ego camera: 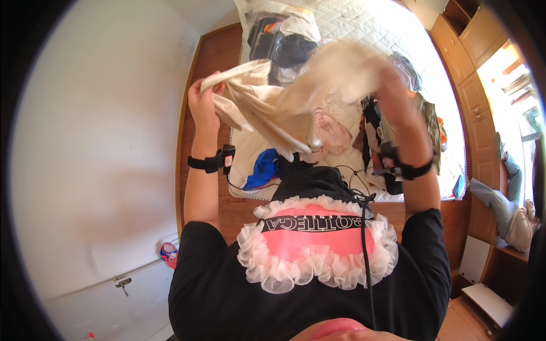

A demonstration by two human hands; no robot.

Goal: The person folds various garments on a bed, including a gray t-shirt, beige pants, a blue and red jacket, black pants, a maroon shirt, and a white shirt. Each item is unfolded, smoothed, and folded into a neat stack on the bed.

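A cream satin-like garment (273, 100) is stretched in the air between my two hands, its right half blurred by motion. My left hand (206, 96) pinches a band-like edge of it at the left. At the other end my right hand (390, 81) grips the cloth; its fingers are blurred. Beneath the garment, a pink patterned cloth (332, 132) lies on the white quilted mattress (354, 164). A blue garment (261, 167) rests near the mattress's front edge, below my left hand. Black straps with small devices circle both of my wrists.
Clear bags of folded clothes (281, 42) stand at the mattress's far left. Heaped clothes (420, 123) lie along its right side. A black cable (364, 238) runs down my front. At far right, another person (514, 213) is beside wooden cabinets (477, 115). A white wall (106, 128) borders the left.
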